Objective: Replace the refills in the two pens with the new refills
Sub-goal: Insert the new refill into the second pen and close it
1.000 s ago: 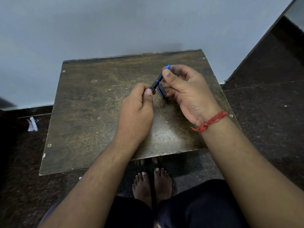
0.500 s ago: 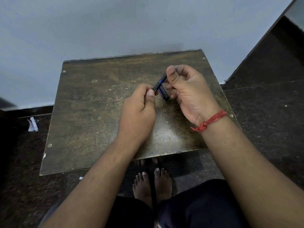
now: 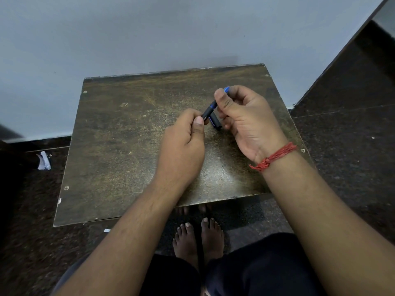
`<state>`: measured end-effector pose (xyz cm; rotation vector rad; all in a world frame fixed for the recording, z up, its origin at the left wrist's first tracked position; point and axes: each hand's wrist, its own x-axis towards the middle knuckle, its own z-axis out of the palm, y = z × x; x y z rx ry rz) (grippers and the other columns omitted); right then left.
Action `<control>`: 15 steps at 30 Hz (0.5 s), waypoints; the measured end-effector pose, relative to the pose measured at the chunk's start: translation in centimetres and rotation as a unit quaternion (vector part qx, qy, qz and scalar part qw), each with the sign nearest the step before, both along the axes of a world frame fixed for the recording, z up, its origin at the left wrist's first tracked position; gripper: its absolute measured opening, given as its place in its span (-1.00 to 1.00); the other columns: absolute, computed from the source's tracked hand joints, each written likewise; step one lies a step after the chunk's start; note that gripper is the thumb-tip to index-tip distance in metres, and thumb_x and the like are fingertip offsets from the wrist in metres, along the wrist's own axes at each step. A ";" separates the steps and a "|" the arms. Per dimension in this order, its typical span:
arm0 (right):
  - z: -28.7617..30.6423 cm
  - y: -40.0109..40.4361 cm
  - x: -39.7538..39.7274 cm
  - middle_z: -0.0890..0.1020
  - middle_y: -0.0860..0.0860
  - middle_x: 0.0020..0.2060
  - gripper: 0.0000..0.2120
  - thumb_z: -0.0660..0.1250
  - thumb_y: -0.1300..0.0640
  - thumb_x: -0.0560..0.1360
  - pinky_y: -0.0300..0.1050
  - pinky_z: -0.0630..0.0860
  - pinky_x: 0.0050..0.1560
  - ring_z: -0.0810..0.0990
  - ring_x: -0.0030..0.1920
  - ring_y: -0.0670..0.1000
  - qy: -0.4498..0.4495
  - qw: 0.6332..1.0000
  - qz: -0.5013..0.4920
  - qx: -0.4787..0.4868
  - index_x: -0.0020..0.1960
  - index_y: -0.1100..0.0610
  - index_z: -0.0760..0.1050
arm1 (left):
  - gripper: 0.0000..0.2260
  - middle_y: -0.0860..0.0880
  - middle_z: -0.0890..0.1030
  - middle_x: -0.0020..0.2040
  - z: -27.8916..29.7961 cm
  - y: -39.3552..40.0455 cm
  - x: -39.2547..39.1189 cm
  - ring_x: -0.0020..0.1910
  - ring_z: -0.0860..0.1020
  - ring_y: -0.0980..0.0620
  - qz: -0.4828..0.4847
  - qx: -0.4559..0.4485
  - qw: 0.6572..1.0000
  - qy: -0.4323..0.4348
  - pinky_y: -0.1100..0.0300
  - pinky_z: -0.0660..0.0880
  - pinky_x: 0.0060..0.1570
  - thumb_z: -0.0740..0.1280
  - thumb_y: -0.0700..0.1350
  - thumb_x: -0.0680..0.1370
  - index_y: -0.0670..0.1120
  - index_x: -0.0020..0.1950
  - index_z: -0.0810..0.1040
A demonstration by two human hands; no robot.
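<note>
Nearest, two bare feet are seen on the dark floor, below the worn wooden table; above the table the left hand is curled round the lower black end of a pen; the upper blue end is pinched by the right hand, a red thread being tied at its wrist; a second dark pen piece is tucked under the right fingers; a paper scrap is seen by the pale wall.

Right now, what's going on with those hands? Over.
Both hands gripping one black-and-blue pen: left hand low end, right hand top. Second dark piece under right fingers. Nothing in the way.
</note>
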<state>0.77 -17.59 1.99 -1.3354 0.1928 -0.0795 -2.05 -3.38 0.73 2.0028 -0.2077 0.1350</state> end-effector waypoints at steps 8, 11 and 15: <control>0.3 -0.6 -0.2 0.70 0.14 -0.02 -0.85 0.30 0.23 0.61 -0.26 0.24 -0.49 0.35 -0.47 -0.12 0.007 0.998 0.044 0.038 0.15 0.23 0.57 | -0.80 0.09 0.43 -0.38 -0.3 0.0 0.2 -0.41 0.37 0.13 0.004 -0.013 1.000 0.002 0.04 0.37 -0.36 0.13 -0.03 0.66 -0.04 -0.01 0.52; 0.4 -0.5 -0.2 0.69 0.16 -0.09 -0.91 0.29 0.26 0.61 -0.27 0.16 -0.56 0.26 -0.56 -0.14 -0.003 0.997 0.058 0.052 0.06 0.23 0.56 | -0.79 0.06 0.45 -0.37 -0.3 0.1 0.2 -0.40 0.39 0.11 -0.002 -0.013 1.000 0.003 0.02 0.39 -0.36 0.12 -0.04 0.66 -0.06 0.00 0.52; -0.1 -0.4 0.0 0.45 0.20 -0.25 -0.83 0.41 0.13 0.54 -0.27 0.12 -0.56 0.25 -0.55 -0.11 0.001 0.998 0.031 0.049 -0.16 0.13 0.44 | -0.78 0.08 0.45 -0.37 -0.1 -0.1 0.0 -0.41 0.39 0.13 -0.014 -0.006 1.000 -0.001 0.08 0.37 -0.37 0.13 -0.05 0.67 -0.08 0.00 0.53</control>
